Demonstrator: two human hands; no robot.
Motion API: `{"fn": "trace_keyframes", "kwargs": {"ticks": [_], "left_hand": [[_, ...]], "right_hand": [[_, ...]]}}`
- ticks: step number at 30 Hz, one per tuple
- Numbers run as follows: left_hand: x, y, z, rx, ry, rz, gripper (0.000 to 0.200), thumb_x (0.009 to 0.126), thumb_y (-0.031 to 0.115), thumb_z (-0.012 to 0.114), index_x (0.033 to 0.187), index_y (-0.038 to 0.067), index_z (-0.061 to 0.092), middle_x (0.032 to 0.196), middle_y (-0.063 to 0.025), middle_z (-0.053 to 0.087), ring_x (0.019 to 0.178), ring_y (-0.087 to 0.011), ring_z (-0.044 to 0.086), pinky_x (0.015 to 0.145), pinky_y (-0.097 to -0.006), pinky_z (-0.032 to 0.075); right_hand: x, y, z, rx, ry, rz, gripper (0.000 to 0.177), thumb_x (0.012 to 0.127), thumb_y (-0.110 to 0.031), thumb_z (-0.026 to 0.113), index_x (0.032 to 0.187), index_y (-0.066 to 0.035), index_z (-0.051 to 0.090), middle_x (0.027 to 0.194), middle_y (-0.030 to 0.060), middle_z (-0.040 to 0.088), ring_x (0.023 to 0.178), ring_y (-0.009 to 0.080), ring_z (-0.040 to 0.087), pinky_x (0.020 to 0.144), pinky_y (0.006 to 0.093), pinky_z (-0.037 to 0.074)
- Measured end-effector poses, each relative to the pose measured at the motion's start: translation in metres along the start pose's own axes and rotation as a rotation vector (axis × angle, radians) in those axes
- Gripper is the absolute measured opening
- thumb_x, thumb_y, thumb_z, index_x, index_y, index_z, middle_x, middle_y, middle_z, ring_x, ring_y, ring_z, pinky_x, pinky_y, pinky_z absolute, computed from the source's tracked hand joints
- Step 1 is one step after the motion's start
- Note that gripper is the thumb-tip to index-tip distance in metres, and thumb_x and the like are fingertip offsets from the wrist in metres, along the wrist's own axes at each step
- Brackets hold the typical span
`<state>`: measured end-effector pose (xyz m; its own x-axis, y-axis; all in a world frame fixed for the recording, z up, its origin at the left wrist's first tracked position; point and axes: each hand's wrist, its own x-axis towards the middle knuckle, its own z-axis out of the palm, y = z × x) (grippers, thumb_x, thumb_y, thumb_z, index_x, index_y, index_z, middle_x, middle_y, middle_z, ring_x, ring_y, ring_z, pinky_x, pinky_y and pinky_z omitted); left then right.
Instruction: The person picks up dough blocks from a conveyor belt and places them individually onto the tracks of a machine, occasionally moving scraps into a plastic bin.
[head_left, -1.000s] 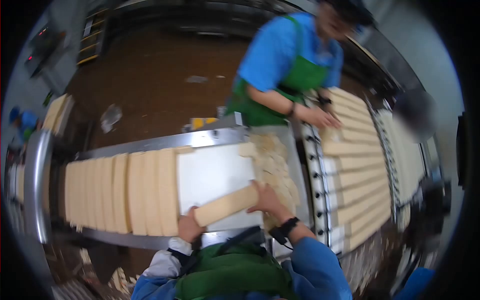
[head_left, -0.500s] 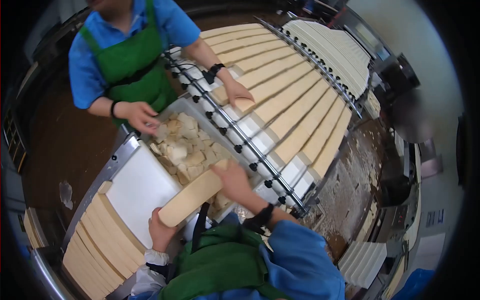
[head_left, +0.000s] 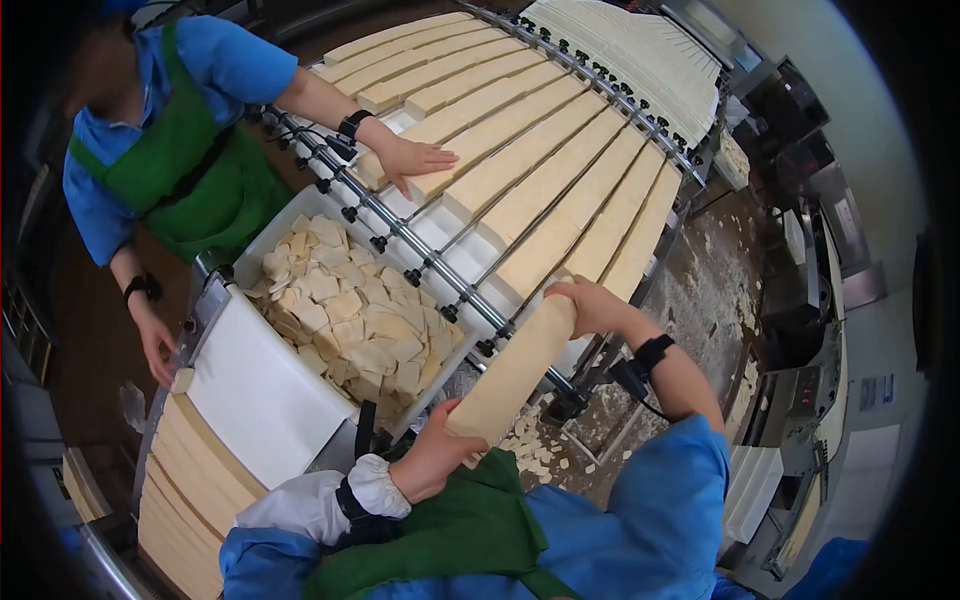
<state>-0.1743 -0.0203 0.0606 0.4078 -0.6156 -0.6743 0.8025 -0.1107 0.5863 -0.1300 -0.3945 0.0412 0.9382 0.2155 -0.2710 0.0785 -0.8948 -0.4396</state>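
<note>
A long, thick, pale dough strip (head_left: 515, 370) is held between my two hands, slanting up to the right beside the roller bar. My left hand (head_left: 432, 455) is closed around its near end. My right hand (head_left: 592, 303) grips the far end, close to the ends of similar strips (head_left: 555, 215) lying in rows on the conveyor. Left of the held strip stands a bin (head_left: 462, 352) filled with flat, broken dough scraps (head_left: 350, 310). The undersides of my fingers are partly hidden by the strip.
A metal bar (head_left: 400, 230) with black knobs crosses the conveyor's front. A co-worker's hand (head_left: 415, 160) rests on the strips; the other hand (head_left: 155, 345) is by the white belt (head_left: 265, 370). More strips (head_left: 190, 480) lie at lower left. Scraps litter the floor (head_left: 700, 310).
Both my hands have carried the strip from over the bin to the right, towards the conveyor's front end. The co-worker's one hand has left the bin for the white belt's edge. The view has shifted.
</note>
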Motion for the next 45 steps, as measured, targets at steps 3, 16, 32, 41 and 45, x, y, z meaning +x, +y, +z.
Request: {"fn": "trace_keyframes", "kwargs": {"ticks": [3, 16, 32, 41, 45], "left_hand": [[-0.010, 0.017, 0.009, -0.005, -0.010, -0.071, 0.077, 0.079, -0.003, 0.066, 0.145, 0.003, 0.026, 0.124, -0.0113, 0.052, 0.107, -0.0196, 0.056, 0.086, -0.0318, 0.047], [0.014, 0.036, 0.034, -0.088, -0.035, -0.011, 0.073, 0.085, -0.003, 0.058, 0.149, 0.005, 0.023, 0.124, -0.0093, 0.054, 0.108, -0.0165, 0.056, 0.090, -0.0295, 0.045], [0.034, 0.015, 0.010, -0.058, 0.046, 0.001, 0.064, 0.087, 0.000, 0.059, 0.144, 0.006, 0.031, 0.124, -0.0117, 0.054, 0.107, -0.0194, 0.058, 0.087, -0.0301, 0.049], [0.010, 0.037, 0.024, 0.045, -0.002, 0.010, 0.053, 0.091, 0.005, 0.063, 0.139, 0.005, 0.040, 0.112, -0.0079, 0.061, 0.096, -0.0135, 0.062, 0.083, -0.0265, 0.051], [0.028, 0.033, 0.049, 0.069, -0.133, 0.004, 0.051, 0.091, 0.008, 0.065, 0.137, 0.006, 0.044, 0.113, -0.0071, 0.061, 0.094, -0.0121, 0.061, 0.078, -0.0257, 0.051]], "right_hand": [[0.013, 0.005, 0.009, 0.073, -0.011, -0.031, 0.078, 0.051, -0.011, 0.083, 0.123, -0.025, 0.056, 0.107, 0.0215, 0.054, 0.102, 0.0405, 0.056, 0.088, 0.0437, 0.049], [-0.036, -0.081, 0.035, -0.250, 0.568, 0.153, 0.036, 0.074, -0.007, 0.063, 0.109, 0.002, 0.060, 0.105, 0.0206, 0.055, 0.100, 0.0371, 0.052, 0.089, 0.0422, 0.044], [-0.031, -0.091, 0.078, 0.368, 0.599, 0.425, 0.036, 0.072, -0.016, 0.066, 0.101, 0.004, 0.060, 0.100, 0.0232, 0.058, 0.095, 0.0387, 0.056, 0.084, 0.0444, 0.047], [-0.039, -0.084, 0.076, 0.582, 0.590, 0.351, 0.043, 0.073, -0.015, 0.064, 0.111, 0.004, 0.060, 0.104, 0.0213, 0.060, 0.100, 0.0371, 0.059, 0.088, 0.0387, 0.049], [-0.077, -0.051, 0.069, 0.691, 0.645, 0.420, 0.041, 0.073, -0.009, 0.063, 0.112, 0.003, 0.060, 0.102, 0.0171, 0.062, 0.098, 0.0281, 0.062, 0.085, 0.0343, 0.049]]}}
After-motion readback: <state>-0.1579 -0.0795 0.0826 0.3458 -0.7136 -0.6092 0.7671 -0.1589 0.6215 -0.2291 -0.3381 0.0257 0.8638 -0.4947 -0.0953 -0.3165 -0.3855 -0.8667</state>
